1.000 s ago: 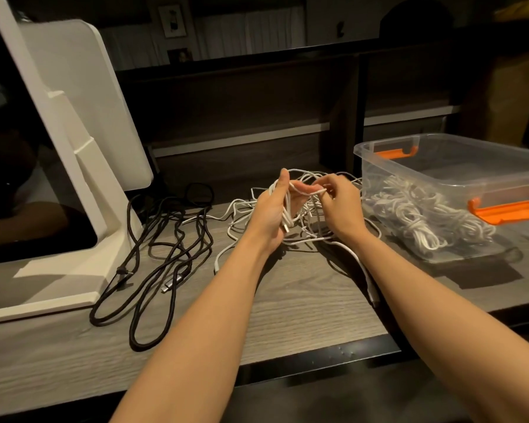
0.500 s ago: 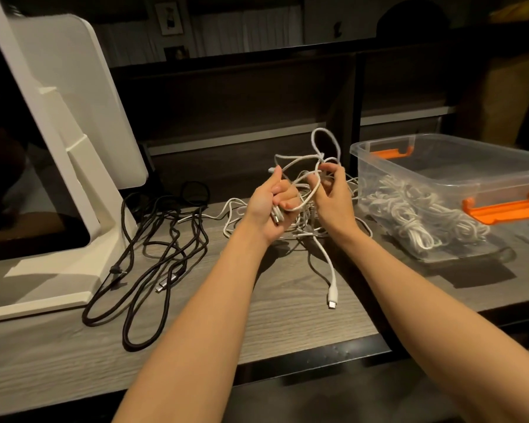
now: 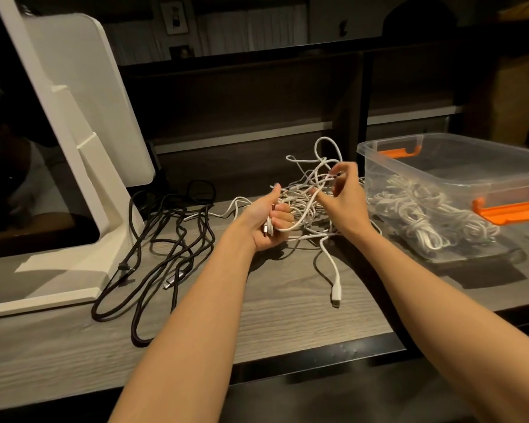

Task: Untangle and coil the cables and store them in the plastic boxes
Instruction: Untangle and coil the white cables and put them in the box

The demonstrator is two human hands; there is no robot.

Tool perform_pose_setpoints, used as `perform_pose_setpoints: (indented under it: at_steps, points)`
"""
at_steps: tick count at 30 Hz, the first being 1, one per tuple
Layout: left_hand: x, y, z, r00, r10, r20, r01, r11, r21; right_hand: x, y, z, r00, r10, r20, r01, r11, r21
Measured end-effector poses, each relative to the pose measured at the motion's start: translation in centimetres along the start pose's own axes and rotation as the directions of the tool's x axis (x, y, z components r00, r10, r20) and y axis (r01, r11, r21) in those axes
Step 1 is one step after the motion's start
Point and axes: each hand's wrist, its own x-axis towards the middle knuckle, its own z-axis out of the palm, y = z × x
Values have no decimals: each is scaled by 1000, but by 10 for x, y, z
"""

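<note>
The left hand [image 3: 268, 222] grips a white cable [image 3: 309, 206] in curled fingers, a plug end at its palm. The right hand [image 3: 345, 198], at 3 o'clock from it, pinches strands lifted from the white tangle [image 3: 312, 175] on the desk [image 3: 272, 300]. One loose white end with a plug [image 3: 335, 296] trails toward 6 o'clock. A clear box [image 3: 452, 166] with orange latches sits at 3 o'clock, coiled white cables [image 3: 422, 215] inside. Black cables [image 3: 162, 245] sprawl at 9 o'clock beside a white stand [image 3: 83, 148]
</note>
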Motion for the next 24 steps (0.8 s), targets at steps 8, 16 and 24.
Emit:
perform_pose_setpoints:
  at_steps: [8,16,24]
  points:
    - [-1,-5,7,944,292,-155,-139,776,615,-2,-1,1,967,-211,143,225,971,-84]
    - [0,-8,17,963,267,-42,-148,651,745,-4,-1,1,942,-244,230,313,883,-349]
    - [-9,-6,16,988,99,116,-151,582,799,-4,-1,0,957,-176,231,272,822,-500]
